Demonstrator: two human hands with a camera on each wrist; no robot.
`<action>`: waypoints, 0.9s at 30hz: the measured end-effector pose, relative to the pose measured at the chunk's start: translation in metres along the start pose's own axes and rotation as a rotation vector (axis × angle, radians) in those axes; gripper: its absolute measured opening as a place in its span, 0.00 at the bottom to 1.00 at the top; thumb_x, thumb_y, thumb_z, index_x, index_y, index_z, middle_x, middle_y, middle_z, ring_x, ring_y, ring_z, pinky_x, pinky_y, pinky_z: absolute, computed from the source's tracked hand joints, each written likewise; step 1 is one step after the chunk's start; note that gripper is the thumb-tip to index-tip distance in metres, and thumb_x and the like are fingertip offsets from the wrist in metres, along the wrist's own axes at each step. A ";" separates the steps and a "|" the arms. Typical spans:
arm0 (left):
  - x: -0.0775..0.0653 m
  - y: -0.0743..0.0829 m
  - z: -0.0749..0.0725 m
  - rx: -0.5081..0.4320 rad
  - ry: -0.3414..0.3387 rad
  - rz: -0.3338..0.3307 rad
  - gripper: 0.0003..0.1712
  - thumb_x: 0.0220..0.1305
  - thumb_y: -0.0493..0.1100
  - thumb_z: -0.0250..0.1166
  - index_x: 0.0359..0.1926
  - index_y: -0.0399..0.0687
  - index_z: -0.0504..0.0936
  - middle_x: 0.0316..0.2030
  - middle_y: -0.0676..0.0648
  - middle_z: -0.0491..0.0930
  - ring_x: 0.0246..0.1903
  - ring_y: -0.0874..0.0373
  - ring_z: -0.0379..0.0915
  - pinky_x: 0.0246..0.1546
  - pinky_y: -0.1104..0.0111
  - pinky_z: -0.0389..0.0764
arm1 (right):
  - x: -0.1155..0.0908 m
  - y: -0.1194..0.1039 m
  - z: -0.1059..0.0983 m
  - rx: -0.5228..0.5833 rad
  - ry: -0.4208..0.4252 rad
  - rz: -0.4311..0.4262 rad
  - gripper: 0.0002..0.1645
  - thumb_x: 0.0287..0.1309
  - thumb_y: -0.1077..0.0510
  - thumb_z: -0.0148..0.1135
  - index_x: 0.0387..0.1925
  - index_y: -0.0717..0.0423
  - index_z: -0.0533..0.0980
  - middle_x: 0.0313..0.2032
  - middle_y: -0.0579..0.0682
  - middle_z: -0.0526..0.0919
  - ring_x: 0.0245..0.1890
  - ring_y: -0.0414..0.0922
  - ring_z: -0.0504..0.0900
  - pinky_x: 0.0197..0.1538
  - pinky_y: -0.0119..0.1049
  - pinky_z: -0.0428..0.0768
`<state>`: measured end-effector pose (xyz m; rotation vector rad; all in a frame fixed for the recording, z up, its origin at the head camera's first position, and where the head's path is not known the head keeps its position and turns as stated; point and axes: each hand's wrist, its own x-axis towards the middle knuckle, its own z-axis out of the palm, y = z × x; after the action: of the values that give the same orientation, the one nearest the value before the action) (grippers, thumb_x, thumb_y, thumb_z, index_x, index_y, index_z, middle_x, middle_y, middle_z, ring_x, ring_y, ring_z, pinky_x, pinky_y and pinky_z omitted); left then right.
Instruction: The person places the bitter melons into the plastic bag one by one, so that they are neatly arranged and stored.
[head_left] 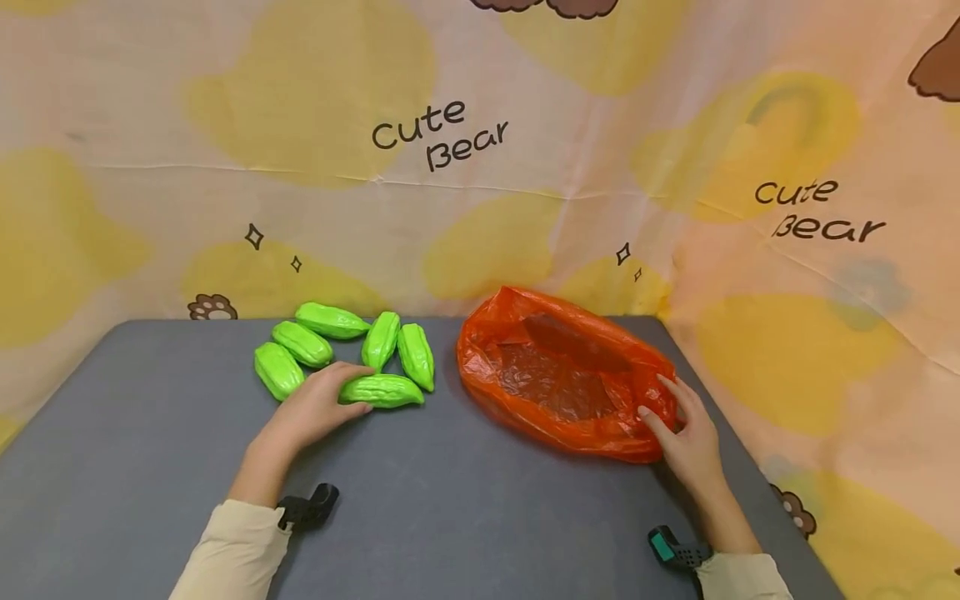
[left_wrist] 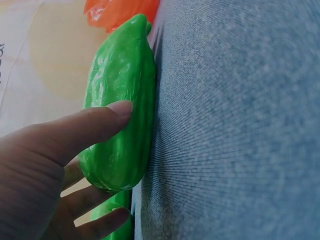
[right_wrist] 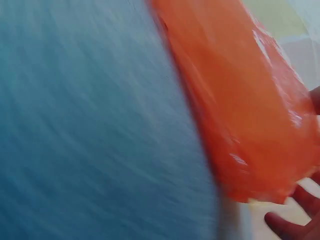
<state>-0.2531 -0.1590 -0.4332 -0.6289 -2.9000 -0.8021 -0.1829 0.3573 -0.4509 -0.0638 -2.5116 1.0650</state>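
A bright green bitter melon (head_left: 386, 391), ridged and pointed at one end, lies on its side on the table. My left hand (head_left: 324, 406) holds its blunt end, thumb on the near side and fingers around the far side. In the left wrist view the thumb lies along the melon (left_wrist: 120, 100). To the right sits an orange plastic bag (head_left: 517, 417), its wide mouth facing up. My right hand (head_left: 692, 437) touches the bag's right end with spread fingers. In the right wrist view, that hand's fingers (right_wrist: 305, 200) show at the edge beside the bag (right_wrist: 245, 115).
Several more green bitter melons (head_left: 302, 343) lie behind and left of the held one, near the back edge of the grey table (head_left: 450, 517). A patterned cloth (head_left: 315, 125) hangs behind and along the right side. Each wrist wears a dark band (head_left: 307, 507).
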 end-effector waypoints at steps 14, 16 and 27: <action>-0.004 -0.004 0.000 -0.005 -0.010 -0.030 0.30 0.61 0.44 0.73 0.63 0.43 0.79 0.60 0.35 0.79 0.62 0.36 0.74 0.63 0.42 0.73 | 0.065 -0.019 -0.024 -0.047 -0.247 -0.187 0.24 0.60 0.57 0.71 0.57 0.62 0.80 0.72 0.67 0.66 0.74 0.71 0.58 0.67 0.74 0.62; -0.002 -0.003 0.000 -0.006 -0.023 -0.029 0.31 0.61 0.46 0.73 0.64 0.43 0.79 0.60 0.35 0.79 0.62 0.36 0.73 0.63 0.42 0.72 | 0.072 -0.021 -0.027 -0.062 -0.308 -0.177 0.25 0.62 0.55 0.70 0.59 0.61 0.79 0.72 0.66 0.66 0.74 0.70 0.57 0.69 0.73 0.61; 0.005 0.001 -0.004 -0.002 -0.043 0.036 0.31 0.58 0.43 0.75 0.62 0.41 0.80 0.58 0.37 0.82 0.59 0.37 0.77 0.62 0.43 0.74 | 0.081 -0.015 -0.033 -0.038 -0.329 -0.201 0.24 0.65 0.63 0.64 0.62 0.63 0.77 0.66 0.67 0.73 0.67 0.66 0.70 0.47 0.12 0.70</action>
<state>-0.2570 -0.1584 -0.4287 -0.7048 -2.9175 -0.7975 -0.2425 0.3847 -0.3916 0.3751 -2.7542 1.0129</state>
